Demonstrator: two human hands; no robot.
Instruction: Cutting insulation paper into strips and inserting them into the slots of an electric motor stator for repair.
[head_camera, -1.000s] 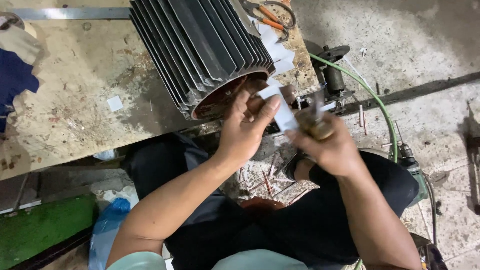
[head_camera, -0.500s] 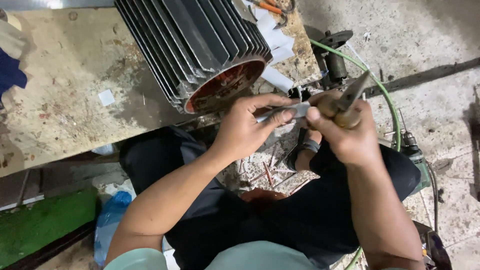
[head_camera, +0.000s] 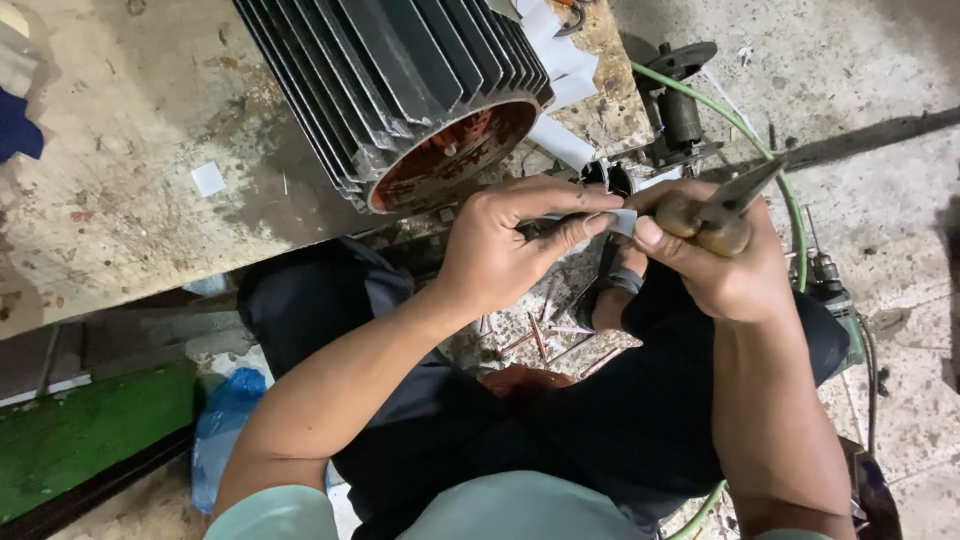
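My left hand (head_camera: 500, 250) pinches a white paper strip (head_camera: 622, 220); my right hand (head_camera: 720, 265) holds pliers (head_camera: 715, 210). Above my grip, a worn, stained tabletop (head_camera: 120, 200) carries the ribbed motor housing (head_camera: 400, 90). Cracked concrete floor (head_camera: 880, 80) lies right.

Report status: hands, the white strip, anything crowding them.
Left hand pinches white strip. Right hand pinches it too, gripping a brown-handled tool. Finned motor housing close above, apart.

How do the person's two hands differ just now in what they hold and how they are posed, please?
The left hand pinches a small white strip between thumb and fingers, while the right hand grips a tool with a brown wooden handle. The left hand's fingers are stretched out towards the right; the right hand's are curled into a fist round the handle. Both meet at the strip, in front of the finned motor housing.
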